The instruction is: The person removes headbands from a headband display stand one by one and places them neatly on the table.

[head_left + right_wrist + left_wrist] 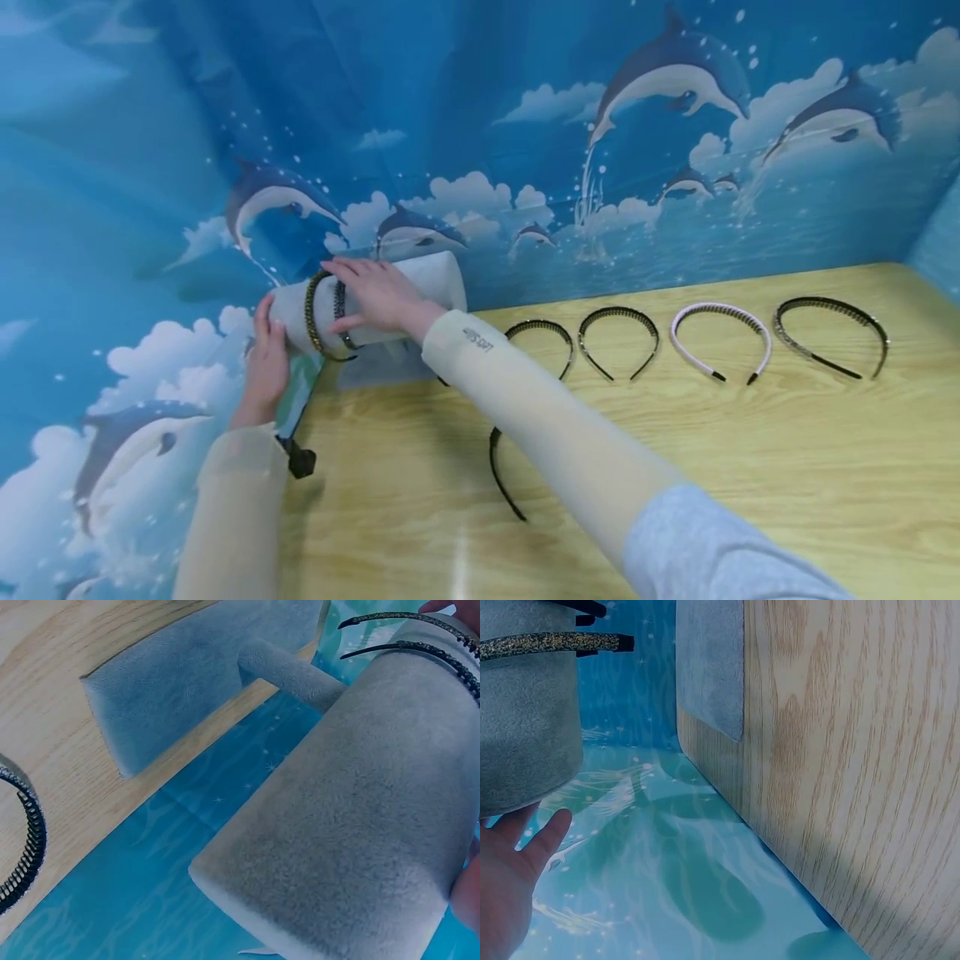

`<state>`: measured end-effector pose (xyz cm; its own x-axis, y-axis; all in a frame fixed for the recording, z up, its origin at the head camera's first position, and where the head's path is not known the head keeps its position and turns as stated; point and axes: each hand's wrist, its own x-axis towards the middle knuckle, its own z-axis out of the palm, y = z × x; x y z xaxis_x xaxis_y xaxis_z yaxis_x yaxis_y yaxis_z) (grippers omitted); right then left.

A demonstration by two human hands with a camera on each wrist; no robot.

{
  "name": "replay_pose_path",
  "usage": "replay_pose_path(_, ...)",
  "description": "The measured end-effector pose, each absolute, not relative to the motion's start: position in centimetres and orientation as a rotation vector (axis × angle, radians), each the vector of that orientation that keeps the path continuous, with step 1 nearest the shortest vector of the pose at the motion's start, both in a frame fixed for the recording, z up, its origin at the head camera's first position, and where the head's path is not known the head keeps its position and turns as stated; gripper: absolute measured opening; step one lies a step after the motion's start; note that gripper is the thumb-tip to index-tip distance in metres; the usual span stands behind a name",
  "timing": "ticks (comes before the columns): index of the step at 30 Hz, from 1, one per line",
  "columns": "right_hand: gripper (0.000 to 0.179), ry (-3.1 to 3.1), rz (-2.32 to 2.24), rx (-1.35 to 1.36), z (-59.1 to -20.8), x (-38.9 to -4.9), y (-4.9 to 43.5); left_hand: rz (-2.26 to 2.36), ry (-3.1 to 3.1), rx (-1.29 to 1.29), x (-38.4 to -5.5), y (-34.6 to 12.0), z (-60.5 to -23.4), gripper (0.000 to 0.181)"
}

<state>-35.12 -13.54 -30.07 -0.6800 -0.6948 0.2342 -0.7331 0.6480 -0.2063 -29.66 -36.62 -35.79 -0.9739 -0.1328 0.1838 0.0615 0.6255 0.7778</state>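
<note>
A grey plush cylinder (431, 279) on a stand lies sideways at the back left, with two headbands around it. The outer headband (311, 312) is gold and black; beside it, farther in, is a dark studded headband (340, 304). My right hand (386, 296) grips the dark headband from above, fingers over the cylinder's top and thumb at its front. At the cylinder's left end, my left hand (266, 367) touches the end face with fingers extended, also visible in the left wrist view. The right hand is mostly out of frame in the right wrist view.
Along the table's back lie a black headband (618, 312), a pink-white headband (678, 325), a dark headband (832, 302) and another partly behind my right arm. One more headband (498, 471) lies nearer. The stand's grey base (172, 697) rests by the dolphin-print backdrop (480, 225).
</note>
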Motion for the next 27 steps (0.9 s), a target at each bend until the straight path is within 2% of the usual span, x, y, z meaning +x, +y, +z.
replay_pose_path(15,0.084,-2.702,0.274,1.197,-30.5,-35.1,-13.1,-1.233,-2.592,0.002,-29.5,-35.9,-35.8,0.057)
replay_pose_path(27,0.065,-2.663,0.549,1.204,-30.1,-35.8,-11.4,-1.230,-2.604,0.019,-29.5,-36.3,-35.5,0.058)
